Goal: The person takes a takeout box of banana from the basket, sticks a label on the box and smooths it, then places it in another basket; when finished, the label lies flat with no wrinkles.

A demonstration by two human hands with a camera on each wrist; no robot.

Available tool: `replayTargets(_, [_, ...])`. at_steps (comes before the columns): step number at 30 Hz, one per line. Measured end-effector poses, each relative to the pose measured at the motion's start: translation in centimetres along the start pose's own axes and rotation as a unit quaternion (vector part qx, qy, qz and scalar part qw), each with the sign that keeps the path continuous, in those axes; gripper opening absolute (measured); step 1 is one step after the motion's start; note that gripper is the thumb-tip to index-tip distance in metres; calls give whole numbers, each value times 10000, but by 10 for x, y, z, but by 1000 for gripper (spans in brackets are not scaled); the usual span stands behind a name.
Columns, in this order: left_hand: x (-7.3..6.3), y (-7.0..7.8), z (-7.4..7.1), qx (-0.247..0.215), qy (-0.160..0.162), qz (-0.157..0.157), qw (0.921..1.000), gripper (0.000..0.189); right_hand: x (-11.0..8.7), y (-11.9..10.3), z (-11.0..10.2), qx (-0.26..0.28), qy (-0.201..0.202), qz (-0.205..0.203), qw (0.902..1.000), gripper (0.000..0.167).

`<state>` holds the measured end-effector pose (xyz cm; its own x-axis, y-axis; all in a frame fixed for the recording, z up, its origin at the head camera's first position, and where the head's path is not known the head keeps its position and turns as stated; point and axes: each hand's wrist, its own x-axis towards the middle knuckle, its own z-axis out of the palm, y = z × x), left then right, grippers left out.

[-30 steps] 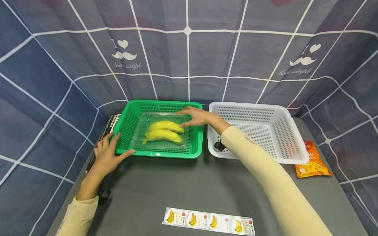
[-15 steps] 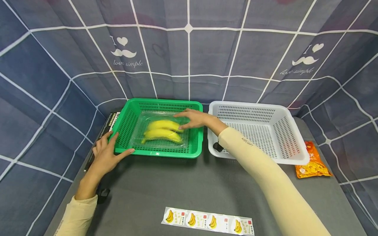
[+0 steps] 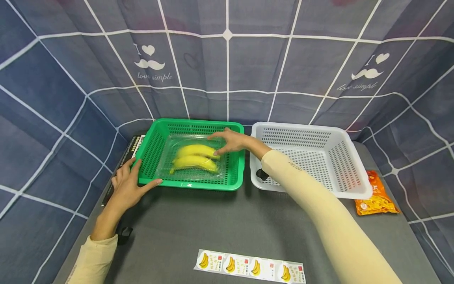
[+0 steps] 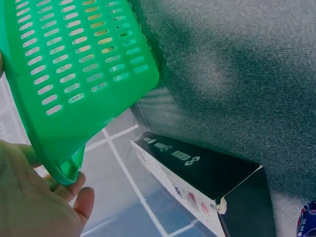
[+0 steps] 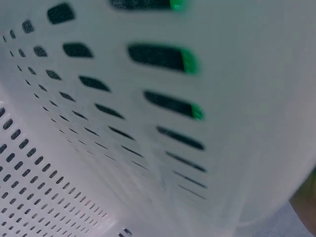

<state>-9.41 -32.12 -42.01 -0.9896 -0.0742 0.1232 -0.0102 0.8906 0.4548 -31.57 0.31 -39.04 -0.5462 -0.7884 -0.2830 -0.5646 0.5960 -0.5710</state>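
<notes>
One likely pickup step: left grip (image 3: 128, 188) curled on green basket (image 3: 198, 185), right grip (image 3: 232, 141) half-spread at clear box (image 3: 190, 157), hold unclear; next probably needs firmer pinch.

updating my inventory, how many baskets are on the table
2. The green basket is on the left, with the left hand at its near left corner. The white basket is on the right, its near edge partly covered by the right sleeve.

Gridded cloth (image 3: 255, 63) (printed "love simple") on 3 sides of a grey table (image 3: 170, 228) suggests a booth.
</notes>
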Motion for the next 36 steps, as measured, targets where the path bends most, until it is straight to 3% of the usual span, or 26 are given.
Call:
replayTargets(9, [-1,0,0,36,-19,-28,10000,103,2,-1,-1,74,74,163,9998,62])
replayTargets(13, [-2,0,0,38,-24,-12,10000,104,4,-1,0,634,-48,162,9978,59])
replayTargets(16, [-1,1,0,44,-27,-12,10000,104,3,-1,2,1559,-85,210,9875,56])
replayTargets(18, [0,1,0,34,-59,-19,10000,104,2,0,3,2241,-33,214,9743,55])
replayTargets(22, [1,1,0,17,-99,-33,9999,103,1,4,6,2925,238,84,9559,50])
replayTargets(25, [0,0,-1,1,-98,-29,9999,102,0,6,6,3082,365,13,9506,49])
replayTargets(31, [0,1,-1,-14,-92,-1,10000,101,-3,6,7,3107,516,-16,9491,48])
replayTargets(36, [-1,1,0,-19,-74,-20,10000,101,-11,9,0,3211,647,-331,9442,48])
